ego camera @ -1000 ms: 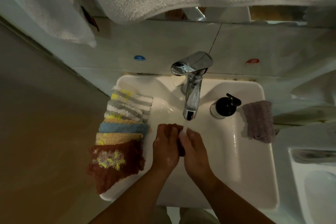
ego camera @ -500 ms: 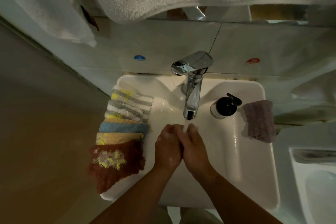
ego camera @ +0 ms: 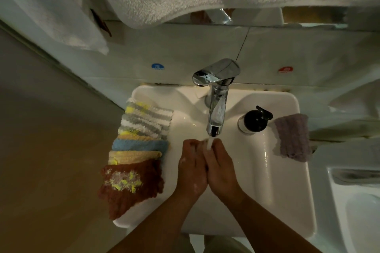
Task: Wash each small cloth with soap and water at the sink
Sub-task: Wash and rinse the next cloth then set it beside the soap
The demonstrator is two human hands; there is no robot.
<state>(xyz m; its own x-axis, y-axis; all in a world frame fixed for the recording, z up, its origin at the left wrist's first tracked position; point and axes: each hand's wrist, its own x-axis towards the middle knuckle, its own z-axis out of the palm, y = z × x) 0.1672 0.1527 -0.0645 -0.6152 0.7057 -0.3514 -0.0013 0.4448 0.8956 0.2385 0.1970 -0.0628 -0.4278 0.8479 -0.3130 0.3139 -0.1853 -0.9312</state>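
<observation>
Fingers (ego camera: 192, 145) pressed together under the faucet (ego camera: 216, 115) — cloth's axis hidden.

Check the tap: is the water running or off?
Running. A pale stream drops from the spout of the tap onto the left hand and right hand, pressed together over the sink.

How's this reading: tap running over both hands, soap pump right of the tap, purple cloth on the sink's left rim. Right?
Wrong side: in the head view the purple cloth lies on the right rim of the sink, beyond the soap pump. The rest stands.
</observation>
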